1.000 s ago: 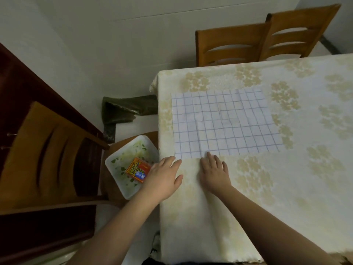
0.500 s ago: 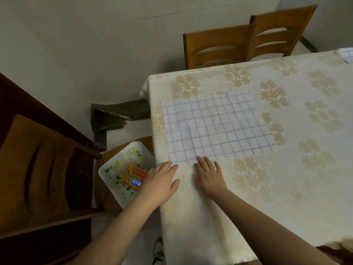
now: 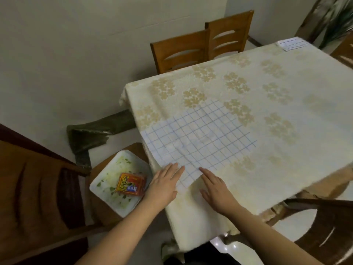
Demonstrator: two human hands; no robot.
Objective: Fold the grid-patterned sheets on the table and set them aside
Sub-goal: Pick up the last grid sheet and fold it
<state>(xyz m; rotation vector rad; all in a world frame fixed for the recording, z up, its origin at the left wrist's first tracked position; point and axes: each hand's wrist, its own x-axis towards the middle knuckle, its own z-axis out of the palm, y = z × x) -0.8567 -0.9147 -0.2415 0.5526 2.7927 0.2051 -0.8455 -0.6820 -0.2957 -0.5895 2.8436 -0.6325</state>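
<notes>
A white sheet with a blue grid (image 3: pixel 198 138) lies flat on the table (image 3: pixel 286 150), turned at an angle, one corner pointing at me. My left hand (image 3: pixel 162 185) rests flat on the near left edge of that corner, fingers spread. My right hand (image 3: pixel 216 190) lies flat just right of the corner, fingertips touching the sheet's edge. Neither hand grips anything. A folded lined sheet (image 3: pixel 291 43) sits at the table's far right corner.
The table wears a cream floral cloth. A white tray (image 3: pixel 107 188) holding an orange packet (image 3: pixel 130 184) sits on a chair seat to the left. Wooden chairs (image 3: pixel 202 44) stand behind the table, another at lower right (image 3: pixel 324 226). A dark cloth (image 3: pixel 89 136) lies on the floor.
The view swung right and the sheet now appears rotated, its corner drawn toward me between my hands. Both hands stay flat at its near edge.
</notes>
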